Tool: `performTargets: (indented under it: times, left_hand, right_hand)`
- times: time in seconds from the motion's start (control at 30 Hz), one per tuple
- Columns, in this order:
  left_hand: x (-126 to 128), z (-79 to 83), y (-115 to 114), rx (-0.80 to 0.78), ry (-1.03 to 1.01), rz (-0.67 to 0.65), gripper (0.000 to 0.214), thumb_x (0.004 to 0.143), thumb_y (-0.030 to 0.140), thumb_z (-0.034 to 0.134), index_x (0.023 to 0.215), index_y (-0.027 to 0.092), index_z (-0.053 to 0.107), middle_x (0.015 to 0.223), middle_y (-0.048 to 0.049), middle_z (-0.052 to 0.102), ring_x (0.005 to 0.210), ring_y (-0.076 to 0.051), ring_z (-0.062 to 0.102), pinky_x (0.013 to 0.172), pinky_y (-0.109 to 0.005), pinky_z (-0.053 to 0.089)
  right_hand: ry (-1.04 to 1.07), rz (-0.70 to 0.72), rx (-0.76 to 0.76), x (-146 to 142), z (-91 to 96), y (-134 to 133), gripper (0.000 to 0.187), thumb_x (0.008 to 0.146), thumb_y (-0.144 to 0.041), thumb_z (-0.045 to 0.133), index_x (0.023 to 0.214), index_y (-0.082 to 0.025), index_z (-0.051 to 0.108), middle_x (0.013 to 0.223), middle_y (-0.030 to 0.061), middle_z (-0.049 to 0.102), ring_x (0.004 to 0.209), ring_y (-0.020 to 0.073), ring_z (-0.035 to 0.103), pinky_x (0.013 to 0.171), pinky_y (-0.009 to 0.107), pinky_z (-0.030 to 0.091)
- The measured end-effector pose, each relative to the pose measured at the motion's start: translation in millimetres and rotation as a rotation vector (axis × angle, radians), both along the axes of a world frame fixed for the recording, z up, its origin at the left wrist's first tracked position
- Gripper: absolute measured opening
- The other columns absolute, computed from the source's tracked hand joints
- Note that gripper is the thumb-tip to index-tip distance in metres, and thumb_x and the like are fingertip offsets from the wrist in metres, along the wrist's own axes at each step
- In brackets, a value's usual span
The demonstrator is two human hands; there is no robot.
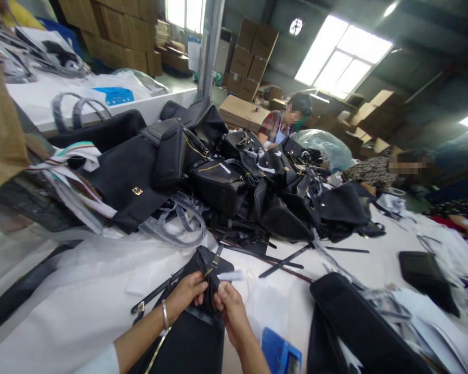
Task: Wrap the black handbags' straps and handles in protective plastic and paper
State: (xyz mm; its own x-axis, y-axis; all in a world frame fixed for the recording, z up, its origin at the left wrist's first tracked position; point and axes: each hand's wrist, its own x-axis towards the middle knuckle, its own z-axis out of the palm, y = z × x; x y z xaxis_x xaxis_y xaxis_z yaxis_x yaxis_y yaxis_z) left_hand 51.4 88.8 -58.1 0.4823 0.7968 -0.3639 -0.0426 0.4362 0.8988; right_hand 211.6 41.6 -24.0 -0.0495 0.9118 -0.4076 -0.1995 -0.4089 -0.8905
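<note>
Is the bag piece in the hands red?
No, the left hand and right hand both grip a black fabric bag piece.

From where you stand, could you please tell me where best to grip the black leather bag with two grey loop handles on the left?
Probably by the two grey loop handles, coming from above: they arch upright over the black leather bag, clear of the pile, leaving room for a grip.
</note>
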Motion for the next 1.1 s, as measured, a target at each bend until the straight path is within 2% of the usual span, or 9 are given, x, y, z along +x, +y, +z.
performTargets:
  times: [0.1,0.2,0.33,0.47,0.57,0.67,0.83,0.97,1.1]
  left_hand:
    - [3,-1.4,6,-0.003,0.077,-0.094,0.036,0.08,0.047,0.051,0.094,0.013,0.056,0.057,0.0056,0.051,0.038,-0.006,0.041,0.041,-0.019,0.03]
    - [5,-3.2,12,0.027,0.215,-0.121,0.032,0.077,0.046,0.053,0.083,0.015,0.055,0.052,0.0075,0.047,0.033,-0.006,0.038,0.037,-0.019,0.023]
    - [7,1.9,13,0.075,0.274,-0.105,0.028,0.08,0.044,0.05,0.076,0.017,0.053,0.048,0.0091,0.042,0.034,-0.007,0.038,0.038,-0.02,0.022]
    - [6,17.6,10,0.231,0.363,-0.204,0.025,0.079,0.04,0.056,0.09,0.018,0.062,0.056,0.0043,0.057,0.046,-0.014,0.052,0.049,-0.024,0.034]
    - [7,23.7,12,0.358,0.487,-0.235,0.023,0.08,0.035,0.054,0.094,0.02,0.065,0.072,-0.0022,0.068,0.067,-0.021,0.062,0.063,-0.027,0.04]
    - [11,19.6,15,0.519,0.674,-0.288,0.024,0.087,0.031,0.044,0.094,0.018,0.063,0.09,-0.008,0.071,0.087,-0.024,0.065,0.074,-0.029,0.043]
    - [13,7.8,13,0.66,0.905,-0.447,0.029,0.091,0.027,0.034,0.095,0.015,0.061,0.093,-0.0129,0.069,0.087,-0.026,0.066,0.076,-0.034,0.046]
    - [12,5.1,12,0.702,0.923,-0.52,0.034,0.092,0.023,0.029,0.099,0.013,0.061,0.095,-0.0168,0.068,0.085,-0.029,0.066,0.075,-0.039,0.047]
    - [10,3.3,19,0.753,0.894,-0.59,0.037,0.094,0.027,0.026,0.098,0.015,0.061,0.093,-0.0146,0.069,0.086,-0.03,0.067,0.074,-0.039,0.048]
  right_hand:
    - [0.087,-0.071,-0.081,6,-10.6,-6,0.039,0.082,-0.056,0.056,0.08,-0.018,0.052,0.061,-0.005,0.045,0.048,0.0074,0.037,0.049,0.019,0.031]
    - [-0.249,-0.016,0.031,10,-17.8,-10,0.035,0.084,-0.053,0.054,0.09,-0.019,0.055,0.063,-0.0031,0.053,0.053,0.0119,0.049,0.054,0.023,0.039]
    - [-0.769,0.169,0.255,13,-11.7,-6,0.023,0.09,-0.036,0.047,0.107,-0.022,0.056,0.084,0.0033,0.066,0.074,0.0198,0.063,0.067,0.028,0.045]
    - [-1.087,0.411,0.318,23,4.4,6,0.023,0.092,-0.021,0.039,0.11,-0.02,0.054,0.094,0.0089,0.068,0.086,0.0237,0.066,0.072,0.03,0.045]
    - [-1.275,0.573,0.35,28,12.5,15,0.023,0.093,-0.018,0.038,0.112,-0.018,0.052,0.097,0.0104,0.067,0.085,0.0235,0.066,0.07,0.03,0.046]
    - [-1.346,0.649,0.395,23,14.5,20,0.02,0.092,-0.02,0.044,0.111,-0.017,0.05,0.097,0.0098,0.066,0.087,0.0228,0.065,0.071,0.029,0.048]
    - [-1.486,0.836,0.356,21,16.7,23,0.017,0.09,-0.015,0.041,0.101,-0.012,0.053,0.092,0.0155,0.066,0.081,0.0253,0.065,0.065,0.033,0.048]
    - [-1.378,1.071,0.359,53,27.9,43,0.024,0.093,-0.026,0.038,0.101,-0.013,0.057,0.085,0.0129,0.069,0.074,0.0232,0.066,0.061,0.028,0.044]
    - [-1.324,1.098,0.343,85,30.5,70,0.033,0.097,-0.036,0.031,0.093,-0.019,0.06,0.082,0.006,0.071,0.074,0.0191,0.066,0.061,0.025,0.041]
